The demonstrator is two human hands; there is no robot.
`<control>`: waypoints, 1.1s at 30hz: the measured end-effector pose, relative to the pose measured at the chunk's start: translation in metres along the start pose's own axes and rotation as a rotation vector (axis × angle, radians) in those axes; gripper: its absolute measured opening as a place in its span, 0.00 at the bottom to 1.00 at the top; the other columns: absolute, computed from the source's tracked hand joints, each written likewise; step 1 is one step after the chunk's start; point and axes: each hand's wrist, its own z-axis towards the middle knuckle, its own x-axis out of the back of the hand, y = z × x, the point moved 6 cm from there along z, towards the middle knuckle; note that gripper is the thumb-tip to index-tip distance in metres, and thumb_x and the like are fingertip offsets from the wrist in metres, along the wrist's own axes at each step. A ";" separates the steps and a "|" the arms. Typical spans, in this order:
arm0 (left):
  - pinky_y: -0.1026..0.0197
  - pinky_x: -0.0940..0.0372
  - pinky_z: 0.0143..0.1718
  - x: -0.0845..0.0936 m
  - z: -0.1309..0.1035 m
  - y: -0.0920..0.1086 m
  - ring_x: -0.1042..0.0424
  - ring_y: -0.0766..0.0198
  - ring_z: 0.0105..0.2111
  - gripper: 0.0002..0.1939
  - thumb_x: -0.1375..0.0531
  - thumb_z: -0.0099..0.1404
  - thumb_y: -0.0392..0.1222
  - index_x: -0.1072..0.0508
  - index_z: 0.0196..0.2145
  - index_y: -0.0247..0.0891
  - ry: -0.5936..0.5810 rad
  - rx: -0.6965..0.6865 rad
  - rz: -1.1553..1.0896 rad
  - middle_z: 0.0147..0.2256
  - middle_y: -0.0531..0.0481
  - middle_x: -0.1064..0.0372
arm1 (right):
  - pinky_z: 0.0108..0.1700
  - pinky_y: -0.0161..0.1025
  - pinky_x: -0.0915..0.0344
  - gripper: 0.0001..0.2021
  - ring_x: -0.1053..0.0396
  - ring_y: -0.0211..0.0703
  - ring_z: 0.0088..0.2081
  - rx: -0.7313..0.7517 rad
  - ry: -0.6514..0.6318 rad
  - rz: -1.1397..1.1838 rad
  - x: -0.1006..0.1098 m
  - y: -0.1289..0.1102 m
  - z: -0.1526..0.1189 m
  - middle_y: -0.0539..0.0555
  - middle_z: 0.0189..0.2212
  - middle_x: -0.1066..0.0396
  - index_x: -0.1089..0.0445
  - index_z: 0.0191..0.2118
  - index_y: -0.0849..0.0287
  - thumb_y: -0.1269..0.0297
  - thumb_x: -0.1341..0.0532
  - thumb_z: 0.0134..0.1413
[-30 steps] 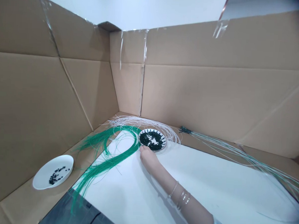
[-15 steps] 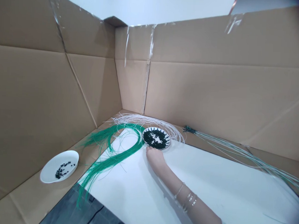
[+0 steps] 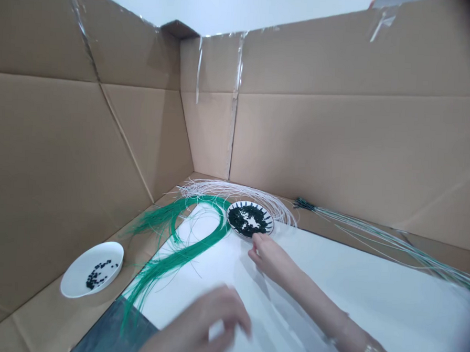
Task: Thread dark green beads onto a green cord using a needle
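One left hand [image 3: 198, 321], one right hand [image 3: 274, 258], one plate [image 3: 270, 223], one bowl [image 3: 72, 280], one green bundle [image 3: 191, 251], one white bundle [image 3: 250, 192], one mixed bundle [image 3: 320, 210], black bits [image 3: 238, 218] too many to count.
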 end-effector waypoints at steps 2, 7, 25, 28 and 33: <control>0.41 0.31 0.55 0.042 0.015 -0.034 0.28 0.49 0.54 0.16 0.39 0.73 0.44 0.28 0.56 0.41 0.354 0.154 0.140 0.59 0.41 0.32 | 0.42 0.45 0.26 0.09 0.24 0.44 0.38 -0.017 -0.007 0.094 0.008 0.015 -0.018 0.53 0.40 0.24 0.27 0.46 0.62 0.61 0.38 0.69; 0.38 0.33 0.56 0.089 0.053 -0.094 0.28 0.48 0.55 0.13 0.37 0.71 0.41 0.25 0.52 0.37 0.614 0.319 0.308 0.56 0.42 0.28 | 0.35 0.42 0.34 0.09 0.32 0.41 0.28 -0.049 -0.033 0.372 0.015 0.040 -0.060 0.46 0.26 0.33 0.40 0.37 0.55 0.66 0.51 0.73; 0.61 0.30 0.35 0.014 0.090 0.003 0.23 0.61 0.29 0.14 0.26 0.52 0.47 0.15 0.36 0.38 0.598 0.112 -0.819 0.26 0.50 0.21 | 0.32 0.37 0.30 0.17 0.33 0.37 0.26 -0.123 0.353 1.278 0.031 0.006 -0.133 0.48 0.30 0.34 0.30 0.35 0.55 0.45 0.38 0.63; 0.63 0.31 0.35 0.003 0.095 0.013 0.25 0.63 0.29 0.13 0.26 0.52 0.48 0.15 0.32 0.38 0.534 0.107 -0.950 0.27 0.50 0.22 | 0.33 0.36 0.28 0.16 0.31 0.37 0.27 -0.167 0.407 1.387 0.022 -0.001 -0.139 0.48 0.29 0.31 0.28 0.36 0.55 0.46 0.35 0.61; 0.64 0.33 0.34 0.000 0.093 0.020 0.28 0.64 0.28 0.09 0.26 0.55 0.46 0.16 0.26 0.38 0.461 0.089 -0.997 0.27 0.50 0.24 | 0.31 0.34 0.29 0.17 0.32 0.36 0.26 -0.237 0.544 1.489 0.008 0.000 -0.144 0.46 0.27 0.33 0.30 0.34 0.55 0.45 0.33 0.59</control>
